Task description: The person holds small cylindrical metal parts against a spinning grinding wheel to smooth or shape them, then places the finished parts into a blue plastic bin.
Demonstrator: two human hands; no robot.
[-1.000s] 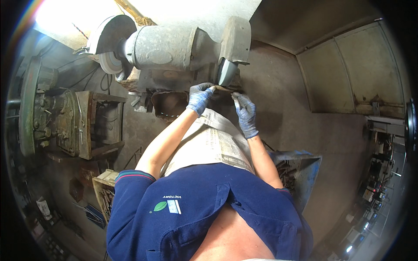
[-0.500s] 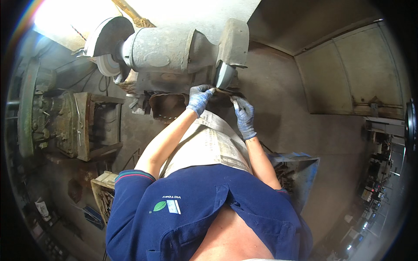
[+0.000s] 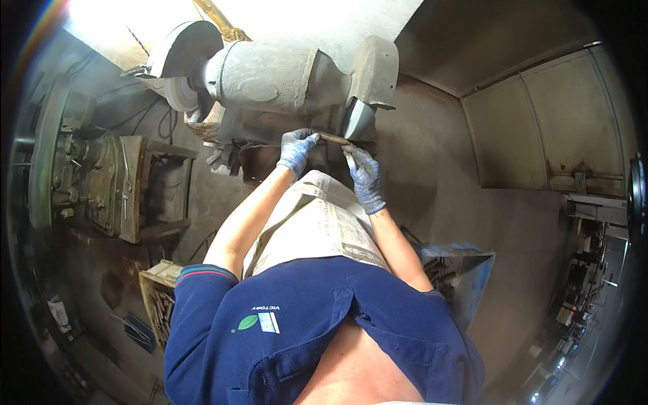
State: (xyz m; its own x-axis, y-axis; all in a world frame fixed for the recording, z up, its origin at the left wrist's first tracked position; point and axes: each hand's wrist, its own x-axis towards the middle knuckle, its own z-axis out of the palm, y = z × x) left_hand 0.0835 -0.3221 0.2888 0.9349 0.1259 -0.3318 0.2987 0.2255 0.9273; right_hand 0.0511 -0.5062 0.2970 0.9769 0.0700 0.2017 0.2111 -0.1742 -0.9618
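Note:
A slim metal rod [image 3: 332, 138] spans the gap between my two gloved hands. My left hand [image 3: 297, 151] is closed on its left end. At the other end, my right hand [image 3: 365, 177] pinches the rod, with the fingers bent. Just above the right hand is the right wheel [image 3: 360, 121] of a grey bench grinder [image 3: 263, 79], partly covered by its guard [image 3: 375, 71]. The rod's right end lies close below this wheel; I cannot tell whether they touch. Both gloves are blue and grey with dark smudges.
The grinder's left wheel [image 3: 179, 93] is partly exposed. A pale printed sheet [image 3: 317, 219] covers my lap. A wooden crate [image 3: 162, 271] of metal pieces sits to the left, a blue bin [image 3: 482, 270] to the right. A greasy machine [image 3: 104, 185] stands at far left.
Both hands have shifted slightly left, and the rod now shows more clearly between them. The whole view has moved a little, so the grinder appears farther right.

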